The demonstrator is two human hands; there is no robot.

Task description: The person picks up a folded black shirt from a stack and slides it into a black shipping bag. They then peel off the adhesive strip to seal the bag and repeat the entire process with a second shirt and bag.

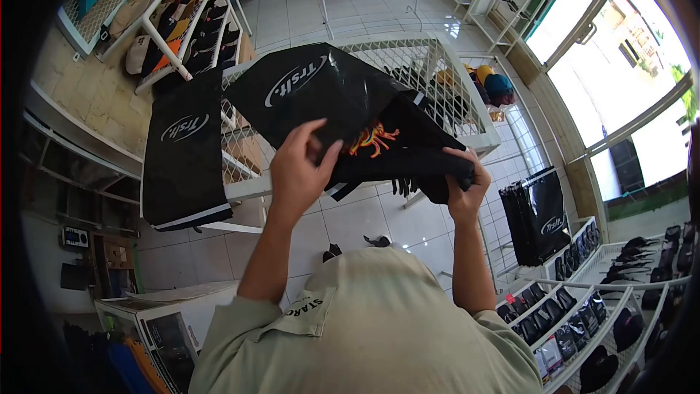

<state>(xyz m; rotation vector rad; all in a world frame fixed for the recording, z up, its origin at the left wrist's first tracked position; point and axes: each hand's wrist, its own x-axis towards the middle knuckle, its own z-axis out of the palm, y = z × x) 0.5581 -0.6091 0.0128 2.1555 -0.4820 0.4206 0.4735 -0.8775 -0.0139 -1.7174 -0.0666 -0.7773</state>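
My right hand (467, 184) grips the right end of a folded black garment (430, 153), its fingers wrapped over the edge. A red and yellow print (373, 139) shows on the cloth. My left hand (300, 171) is open, thumb and fingers apart, at the near edge of a black plastic bag (292, 98) with white lettering. The bag lies on a white wire-mesh table (456, 80), and the garment overlaps its right part. To the left, a second black bag (182, 149) with the same lettering lies flat over the table's end, a white strip along its lower edge.
Sandals fill a slanted rack (193, 29) at the upper left. Caps (499, 87) sit beyond the table's right end. More black bags (536, 215) hang at the right, above shelves of packaged goods (558, 314). A white-topped box (168, 321) stands at the lower left.
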